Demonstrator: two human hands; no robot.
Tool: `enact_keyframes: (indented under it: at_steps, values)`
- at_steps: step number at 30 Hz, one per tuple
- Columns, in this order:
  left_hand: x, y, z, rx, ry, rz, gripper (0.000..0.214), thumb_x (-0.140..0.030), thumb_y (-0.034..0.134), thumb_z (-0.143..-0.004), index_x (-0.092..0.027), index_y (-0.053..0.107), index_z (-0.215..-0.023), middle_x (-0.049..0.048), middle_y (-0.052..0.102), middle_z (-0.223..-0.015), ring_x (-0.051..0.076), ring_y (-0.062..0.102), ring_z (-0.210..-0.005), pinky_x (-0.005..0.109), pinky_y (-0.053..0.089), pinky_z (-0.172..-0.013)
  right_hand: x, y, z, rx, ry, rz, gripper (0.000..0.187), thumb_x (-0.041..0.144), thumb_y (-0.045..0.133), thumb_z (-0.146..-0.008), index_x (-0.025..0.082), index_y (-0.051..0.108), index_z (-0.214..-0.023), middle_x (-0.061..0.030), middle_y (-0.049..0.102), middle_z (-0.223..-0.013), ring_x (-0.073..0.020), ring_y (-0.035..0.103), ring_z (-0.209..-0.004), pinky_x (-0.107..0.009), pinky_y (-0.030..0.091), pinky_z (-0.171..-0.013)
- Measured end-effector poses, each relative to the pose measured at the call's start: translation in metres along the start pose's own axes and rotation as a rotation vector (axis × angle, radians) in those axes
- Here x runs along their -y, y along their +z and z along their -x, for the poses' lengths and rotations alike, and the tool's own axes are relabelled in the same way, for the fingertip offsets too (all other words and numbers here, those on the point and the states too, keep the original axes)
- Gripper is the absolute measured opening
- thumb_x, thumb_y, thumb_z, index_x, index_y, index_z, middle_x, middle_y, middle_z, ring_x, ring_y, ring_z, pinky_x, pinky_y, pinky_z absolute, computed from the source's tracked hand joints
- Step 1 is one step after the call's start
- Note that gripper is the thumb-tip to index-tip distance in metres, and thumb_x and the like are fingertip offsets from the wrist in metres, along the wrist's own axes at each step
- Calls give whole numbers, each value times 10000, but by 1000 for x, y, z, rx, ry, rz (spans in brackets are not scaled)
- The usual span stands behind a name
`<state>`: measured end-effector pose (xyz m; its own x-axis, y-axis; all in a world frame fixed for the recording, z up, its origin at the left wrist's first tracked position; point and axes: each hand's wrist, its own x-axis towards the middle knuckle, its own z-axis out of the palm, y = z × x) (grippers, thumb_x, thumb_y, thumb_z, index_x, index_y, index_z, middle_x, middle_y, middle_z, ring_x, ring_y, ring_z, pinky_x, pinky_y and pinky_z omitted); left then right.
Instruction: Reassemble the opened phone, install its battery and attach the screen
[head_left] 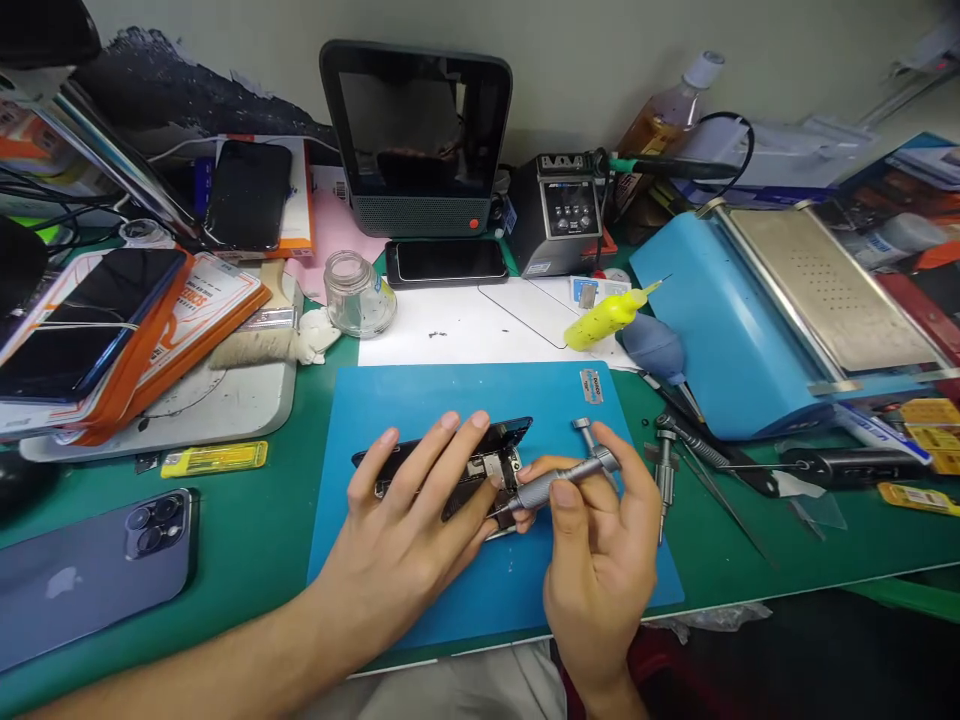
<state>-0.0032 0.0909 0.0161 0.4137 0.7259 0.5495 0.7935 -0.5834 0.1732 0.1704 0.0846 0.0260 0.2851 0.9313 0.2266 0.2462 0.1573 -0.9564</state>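
Note:
An opened phone (491,468) sits on the blue mat (480,395), its dark screen tilted up along the far side and its inner parts bared. My left hand (412,540) reaches over the phone and grips it, fingers spread across the screen and frame and partly covering both. In my right hand (604,560) is a grey metal screwdriver (555,487), pinched between thumb and fingers. Its tip points left into the phone's inside near my left fingertips; whether it touches a screw is too small to see. Another small metal screwdriver (582,428) lies just behind my right fingers.
Right of the mat are a further screwdriver (664,465), tweezers (731,510) and a blue machine (720,330). A yellow bottle (604,320) with a needle tip and a glass jar (360,295) stand behind the mat. A purple phone (97,565) lies at left.

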Motion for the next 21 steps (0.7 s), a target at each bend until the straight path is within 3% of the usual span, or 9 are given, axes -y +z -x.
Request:
enact_keyframes:
  at_steps: [21]
  values:
    - [0, -1, 2, 38, 2, -45, 253, -362, 757, -1050, -275, 795, -1285, 116, 524, -1731, 237, 327, -1695, 498, 78, -1407, 1, 2, -2, -5, -39, 91, 432, 249, 568, -1123, 269, 511, -1551, -63, 782, -967, -194, 775, -758, -300, 595, -523]
